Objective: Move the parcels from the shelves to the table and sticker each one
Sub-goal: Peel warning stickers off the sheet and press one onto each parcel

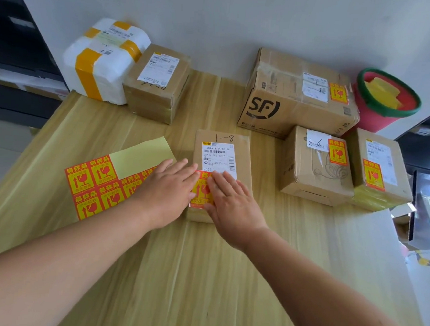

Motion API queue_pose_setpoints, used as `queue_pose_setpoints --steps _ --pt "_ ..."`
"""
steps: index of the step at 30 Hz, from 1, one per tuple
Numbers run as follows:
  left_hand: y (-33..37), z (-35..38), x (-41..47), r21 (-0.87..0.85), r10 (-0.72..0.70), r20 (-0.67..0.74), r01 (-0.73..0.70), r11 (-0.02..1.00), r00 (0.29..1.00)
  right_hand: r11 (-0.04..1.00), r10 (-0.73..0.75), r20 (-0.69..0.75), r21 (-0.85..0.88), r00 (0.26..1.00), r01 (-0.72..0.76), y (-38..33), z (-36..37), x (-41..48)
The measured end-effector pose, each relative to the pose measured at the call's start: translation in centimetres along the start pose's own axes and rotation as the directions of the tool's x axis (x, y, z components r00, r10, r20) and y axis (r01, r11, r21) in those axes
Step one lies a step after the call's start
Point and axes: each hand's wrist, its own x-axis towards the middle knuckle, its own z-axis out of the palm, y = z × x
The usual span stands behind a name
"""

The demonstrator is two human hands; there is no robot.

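Near middle of the tabletop: left hand and right hand lie flat, grip released on both, fingers pressing a red-yellow sticker onto the parcel marked 1-8.
Near left: sticker sheet, partly used, touching the left hand.
Right, farther: small box, right box and SF box carry stickers, so three look done.
Far left: brown box and white foam parcel show no sticker, so are probably left to do.
Shelves: what remains there cannot be told.

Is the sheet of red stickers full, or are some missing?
Partly empty. The sticker sheet shows bare yellow backing across its far part; red stickers cover only the near part.
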Motion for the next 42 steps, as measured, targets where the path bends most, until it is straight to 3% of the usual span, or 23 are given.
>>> queue_pose_setpoints --steps 5,9,17,26,42 --pt "0.0 0.3 -1.3 -0.002 0.045 -0.031 -0.046 0.999 0.998 0.999 0.033 -0.115 -0.025 0.993 -0.036 -0.1 0.9 -1.2" --pt "0.3 0.1 -2.0 -0.027 0.057 0.054 -0.055 0.998 0.997 1.0 0.023 -0.143 -0.009 0.99 -0.024 0.2 1.9 -1.9" --pt "1.2 -0.3 -2.0 -0.179 -0.099 0.061 0.108 0.978 0.993 0.999 0.05 -0.113 -0.015 0.992 -0.052 1.0 2.2 -2.6" --pt "4.4 -0.9 2.5 -0.159 0.018 0.077 -0.005 0.987 0.997 0.993 0.115 -0.202 0.027 0.973 -0.112 5.1 2.1 -3.2" --pt "6.9 -0.9 12.2 -0.108 0.004 0.015 -0.002 0.994 1.0 0.974 0.223 -0.108 -0.006 0.969 -0.225 13.3 -0.4 0.8"
